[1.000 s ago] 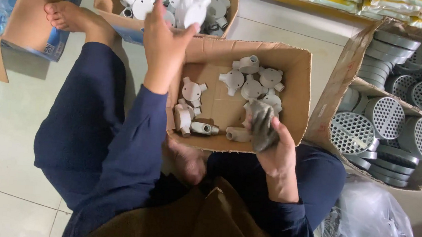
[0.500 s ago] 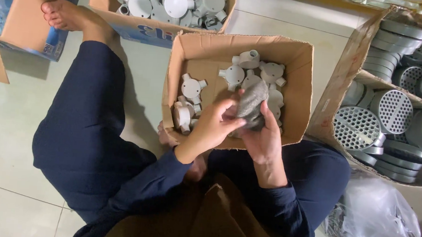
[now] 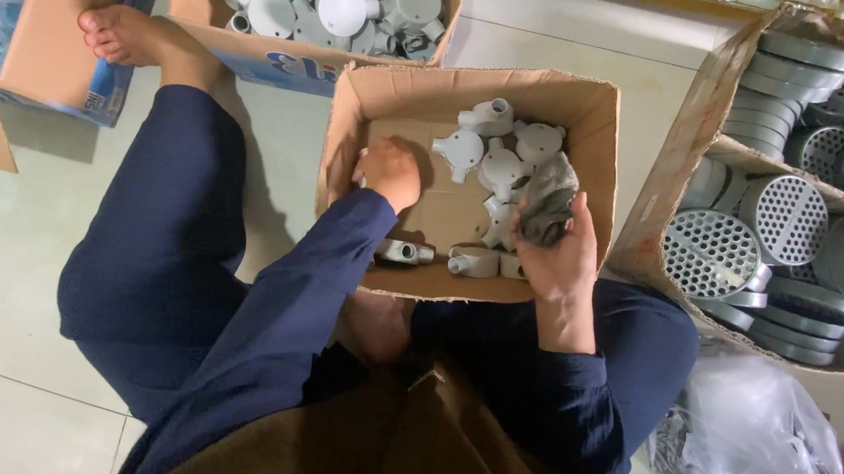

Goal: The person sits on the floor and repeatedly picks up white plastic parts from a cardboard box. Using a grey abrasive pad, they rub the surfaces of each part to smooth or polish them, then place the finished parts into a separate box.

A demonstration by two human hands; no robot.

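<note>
The left hand [image 3: 388, 172] reaches into the open cardboard box [image 3: 593, 110], fingers curled over grey fittings at its left side (whether it grips one I cannot tell). The right hand [image 3: 558, 261] holds a grey rag [image 3: 547, 199] bunched above the pale fittings [image 3: 493, 157] heaped inside.

Hidden and cut-off items around the middle cardboard box [image 3: 593, 110]

The left hand [image 3: 389, 172] curls over whatever lies under it inside the box, so its grasp cannot be read. The right hand [image 3: 559, 258] covers part of a grey rag [image 3: 546, 199] and the fittings beneath. Beyond the box, the box of white fittings [image 3: 335, 4] is cut by the top edge. Right of it, the box of perforated discs [image 3: 796, 206] and the plastic bag [image 3: 762, 449] have contents partly unseen.
</note>
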